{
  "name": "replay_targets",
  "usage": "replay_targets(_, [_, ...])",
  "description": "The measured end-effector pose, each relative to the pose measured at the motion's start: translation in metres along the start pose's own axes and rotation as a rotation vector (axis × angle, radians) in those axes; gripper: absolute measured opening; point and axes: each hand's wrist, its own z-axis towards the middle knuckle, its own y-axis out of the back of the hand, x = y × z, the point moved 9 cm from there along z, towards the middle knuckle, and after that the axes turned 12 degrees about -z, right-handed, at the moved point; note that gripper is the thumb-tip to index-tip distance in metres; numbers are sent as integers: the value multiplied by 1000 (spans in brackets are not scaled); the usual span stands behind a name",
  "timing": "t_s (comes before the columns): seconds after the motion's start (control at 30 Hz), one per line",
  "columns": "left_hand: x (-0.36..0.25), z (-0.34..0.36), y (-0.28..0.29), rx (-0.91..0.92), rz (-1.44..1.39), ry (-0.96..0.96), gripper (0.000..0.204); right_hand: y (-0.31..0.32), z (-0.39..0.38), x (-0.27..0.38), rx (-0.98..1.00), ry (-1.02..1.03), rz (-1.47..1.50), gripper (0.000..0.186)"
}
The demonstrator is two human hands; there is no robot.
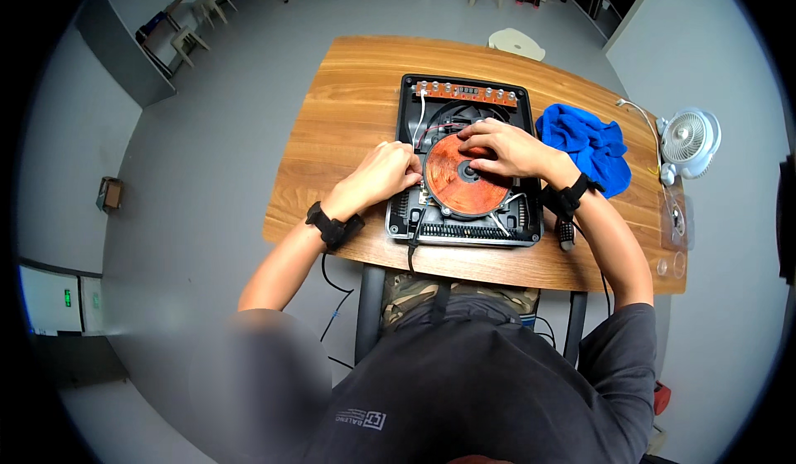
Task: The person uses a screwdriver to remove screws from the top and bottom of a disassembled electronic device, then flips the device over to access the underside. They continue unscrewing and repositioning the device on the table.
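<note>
Lying in the uncovered induction-cooker housing (524, 109) on the wooden table (332, 116), the copper coil (454, 186) seems seated but not yet covered, and is touched by the loosely spread right hand (510, 150), while whether anything is gripped by the curled left hand (388, 170) beside it cannot be told.

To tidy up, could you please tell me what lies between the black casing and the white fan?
In the head view, a blue cloth lies between the casing and the fan, with a pale cable nearer the fan.
</note>
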Motion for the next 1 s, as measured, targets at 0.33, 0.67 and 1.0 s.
replay_targets(0.33, [16,10,-7,68,-93,102,13,-2,-1,-3,-36,27,1,38])
replay_targets(0.67, [26,19,-9,151,-225,211,15,-3,-2,-5,-19,14,22,39])
replay_targets(1.0, [20,17,-5,164,-198,292,13,-6,-2,-7,-44,29,43,39])
